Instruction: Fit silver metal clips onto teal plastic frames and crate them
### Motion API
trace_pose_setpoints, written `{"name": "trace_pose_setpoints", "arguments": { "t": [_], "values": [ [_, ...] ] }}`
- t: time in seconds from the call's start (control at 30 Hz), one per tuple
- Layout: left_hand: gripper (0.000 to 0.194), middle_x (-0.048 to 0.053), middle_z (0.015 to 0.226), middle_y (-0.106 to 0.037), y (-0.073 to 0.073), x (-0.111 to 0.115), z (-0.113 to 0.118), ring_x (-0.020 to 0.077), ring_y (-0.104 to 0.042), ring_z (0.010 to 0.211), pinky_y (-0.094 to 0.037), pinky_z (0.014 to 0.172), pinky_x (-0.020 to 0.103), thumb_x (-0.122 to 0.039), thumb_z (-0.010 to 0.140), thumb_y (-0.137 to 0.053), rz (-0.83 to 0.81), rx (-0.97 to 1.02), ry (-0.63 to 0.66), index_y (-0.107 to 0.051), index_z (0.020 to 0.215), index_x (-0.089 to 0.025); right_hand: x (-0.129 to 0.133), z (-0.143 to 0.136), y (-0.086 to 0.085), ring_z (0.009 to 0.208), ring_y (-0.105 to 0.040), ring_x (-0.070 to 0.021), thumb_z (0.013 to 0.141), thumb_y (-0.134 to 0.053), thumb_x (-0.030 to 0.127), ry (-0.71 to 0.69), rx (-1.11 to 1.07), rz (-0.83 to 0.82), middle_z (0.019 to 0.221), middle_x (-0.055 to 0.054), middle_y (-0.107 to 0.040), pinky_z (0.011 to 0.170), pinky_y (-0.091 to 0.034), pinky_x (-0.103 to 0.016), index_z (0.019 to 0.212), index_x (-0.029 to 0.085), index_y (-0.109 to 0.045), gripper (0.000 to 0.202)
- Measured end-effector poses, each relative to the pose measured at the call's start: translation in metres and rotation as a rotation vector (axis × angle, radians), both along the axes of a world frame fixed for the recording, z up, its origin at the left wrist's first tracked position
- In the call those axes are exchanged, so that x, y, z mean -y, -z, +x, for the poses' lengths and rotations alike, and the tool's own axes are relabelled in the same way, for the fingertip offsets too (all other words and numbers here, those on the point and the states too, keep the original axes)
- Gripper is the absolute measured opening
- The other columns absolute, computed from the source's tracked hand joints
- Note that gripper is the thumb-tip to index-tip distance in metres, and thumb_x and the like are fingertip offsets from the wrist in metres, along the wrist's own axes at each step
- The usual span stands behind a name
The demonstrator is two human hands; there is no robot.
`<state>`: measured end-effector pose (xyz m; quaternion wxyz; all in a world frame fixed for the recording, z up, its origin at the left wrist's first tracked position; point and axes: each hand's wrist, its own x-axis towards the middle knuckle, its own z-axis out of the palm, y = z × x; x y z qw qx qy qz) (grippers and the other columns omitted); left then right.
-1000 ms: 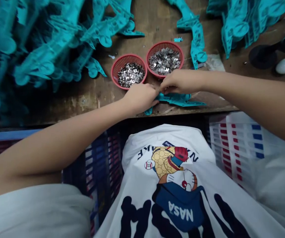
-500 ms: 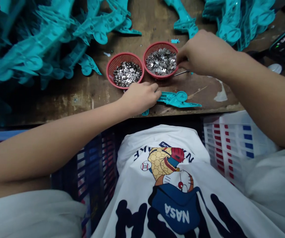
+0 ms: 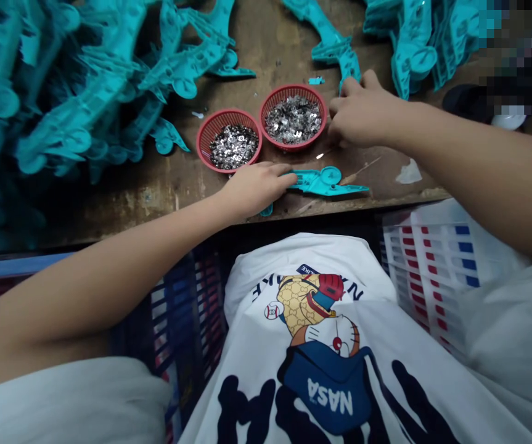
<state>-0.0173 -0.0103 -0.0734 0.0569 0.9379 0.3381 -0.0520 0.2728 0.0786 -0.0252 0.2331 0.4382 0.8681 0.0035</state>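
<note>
A teal plastic part point(image 3: 323, 182) is gripped by left fingers point(image 3: 286, 180), seemingly for steadiness; grip by right fingers point(image 3: 338, 106) cannot be told.

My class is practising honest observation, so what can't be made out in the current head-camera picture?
All in the head view:
- Middle of the turquoise plastic part: hidden by the left hand.
- Whatever the right hand may grip: hidden by its own fingers.
- Lower metal pieces in the red baskets: covered by those on top.
- Turquoise pile's full extent: cut off by picture edges.
- Dark object, upper right: blurred into blocks.
</note>
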Motion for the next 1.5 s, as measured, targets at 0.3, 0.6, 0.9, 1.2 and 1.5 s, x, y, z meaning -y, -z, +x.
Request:
{"name": "trace_pose_setpoints", "arguments": {
  "t": [0.3, 0.6, 0.9, 1.2, 1.5],
  "values": [
    [0.034, 0.017, 0.137, -0.088, -0.005, -0.009, -0.002, 0.0369, -0.088, 0.127, -0.066, 0.106, 0.04, -0.019, 0.115, -0.076, -0.081, -0.036, -0.135, -0.075, 0.148, -0.017, 0.002, 0.004, -0.009, 0.158, -0.066, -0.0424, 0.114, -0.101, 0.026, -0.182, 0.015, -0.014, 0.16, -0.022, -0.087, 0.117, -0.048, -0.059, 0.151, 0.017, -0.096, 0.037],
    [0.026, 0.017, 0.128, -0.087, -0.011, -0.012, -0.005, 0.0384, -0.088, 0.123, -0.065, 0.105, 0.041, -0.022, 0.111, -0.084, -0.11, -0.034, -0.121, -0.079, 0.136, -0.017, -0.017, 0.016, 0.032, 0.131, -0.068, -0.0322, 0.104, -0.095, 0.009, -0.106, -0.266, -0.192, 0.075, -0.015, -0.076, 0.106, -0.046, -0.054, 0.063, 0.015, -0.072, 0.047],
    [0.039, 0.018, 0.139, -0.089, -0.019, -0.01, -0.001, 0.0395, -0.088, 0.13, -0.065, 0.109, 0.042, -0.024, 0.112, -0.085, -0.145, -0.082, -0.186, -0.076, 0.149, -0.018, -0.007, 0.011, 0.042, 0.107, -0.075, -0.0235, 0.101, -0.097, 0.016, -0.149, -0.22, -0.097, 0.136, -0.022, -0.093, 0.089, -0.043, -0.042, 0.131, 0.011, -0.097, 0.03],
    [0.049, 0.018, 0.135, -0.091, -0.018, -0.007, 0.003, 0.0388, -0.089, 0.126, -0.066, 0.108, 0.041, -0.026, 0.112, -0.087, -0.118, -0.09, -0.261, -0.071, 0.158, -0.019, 0.015, -0.008, 0.044, 0.105, -0.083, -0.0338, 0.114, -0.081, 0.038, -0.233, -0.426, -0.289, 0.111, -0.01, -0.094, 0.096, -0.055, -0.044, 0.136, 0.029, -0.102, 0.032],
    [0.032, 0.022, 0.136, -0.091, -0.026, 0.009, 0.013, 0.0405, -0.09, 0.12, -0.067, 0.099, 0.045, -0.018, 0.12, -0.067, -0.065, -0.209, -0.186, -0.083, 0.147, -0.013, 0.048, -0.038, 0.028, 0.106, -0.083, -0.0384, 0.109, -0.083, 0.025, -0.076, -0.371, -0.226, 0.105, -0.019, -0.09, 0.1, -0.058, -0.047, 0.119, 0.018, -0.1, 0.021]
  ]
}}
